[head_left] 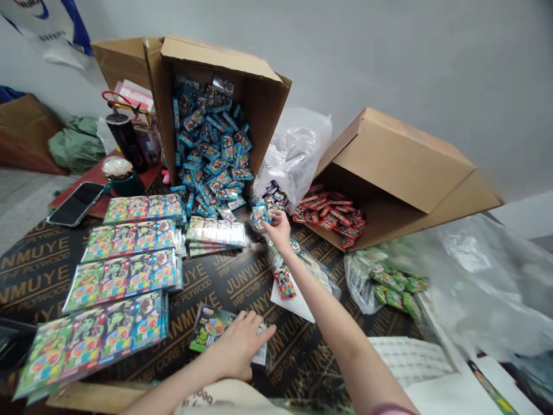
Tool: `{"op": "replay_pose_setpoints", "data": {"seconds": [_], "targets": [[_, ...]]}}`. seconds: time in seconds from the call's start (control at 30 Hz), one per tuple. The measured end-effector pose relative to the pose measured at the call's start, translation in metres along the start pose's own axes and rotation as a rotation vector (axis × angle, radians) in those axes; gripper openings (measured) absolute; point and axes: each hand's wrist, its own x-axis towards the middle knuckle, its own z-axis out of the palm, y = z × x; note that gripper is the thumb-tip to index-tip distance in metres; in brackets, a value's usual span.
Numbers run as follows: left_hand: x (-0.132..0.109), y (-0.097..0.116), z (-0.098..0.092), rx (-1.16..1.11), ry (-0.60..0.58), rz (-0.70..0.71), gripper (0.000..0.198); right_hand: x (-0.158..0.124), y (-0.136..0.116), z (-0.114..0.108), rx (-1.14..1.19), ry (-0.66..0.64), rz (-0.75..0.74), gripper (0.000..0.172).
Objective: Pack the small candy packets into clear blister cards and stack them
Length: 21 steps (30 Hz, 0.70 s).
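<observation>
At the bottom centre my left hand (242, 343) lies with fingers extended on a clear-wrapped pack with a green and black printed card (209, 325). Farther forward, my right hand (280, 229) pinches a small blue candy packet (259, 214) between thumb and fingers. That packet is in front of a heap of blue packets (216, 161) spilling from an upright cardboard box (270, 115). Just behind my right hand are dark purple packets (275, 195) in a clear plastic bag (298, 150). Below my right forearm a red packet (284, 283) lies on white paper (302, 308).
Rows of wrapped four-packet sets (125, 276) overlap at the left, with a shorter stack (216, 233) beside them. Red packets (332, 213) fill a tilted box (406, 155); green packets (395, 288) lie right. A phone (78, 203), jar (123, 176) and tumbler (127, 138) stand left.
</observation>
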Motion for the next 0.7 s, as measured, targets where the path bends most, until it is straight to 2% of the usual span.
{"op": "replay_pose_setpoints", "data": {"seconds": [0.1, 0.17, 0.27, 0.33, 0.4, 0.47, 0.6, 0.7], "targets": [[0.002, -0.008, -0.007, -0.024, 0.099, -0.025, 0.104, -0.044, 0.006, -0.032, 0.295, 0.023, 0.204, 0.054], [0.007, -0.017, -0.011, -0.117, 0.263, -0.091, 0.098, -0.076, 0.002, -0.050, 0.443, -0.005, 0.297, 0.053], [0.015, -0.028, -0.019, -0.454, 0.613, -0.262, 0.062, -0.125, -0.009, -0.066, 0.587, -0.061, 0.357, 0.052], [0.021, -0.030, -0.023, -0.775, 0.744, -0.347, 0.046, -0.153, -0.018, -0.067, 0.621, -0.097, 0.363, 0.054], [0.024, -0.027, -0.026, -1.022, 0.761, -0.373, 0.042, -0.173, -0.024, -0.066, 0.613, -0.126, 0.340, 0.054], [0.024, -0.022, -0.029, -1.145, 0.762, -0.387, 0.039, -0.186, -0.027, -0.065, 0.553, -0.132, 0.284, 0.053], [0.017, -0.018, -0.036, -1.172, 0.802, -0.438, 0.032, -0.193, -0.025, -0.074, 0.301, -0.045, 0.103, 0.049], [0.012, -0.021, -0.037, -1.151, 0.785, -0.452, 0.034, -0.189, -0.018, -0.081, 0.132, -0.050, -0.010, 0.046]]}}
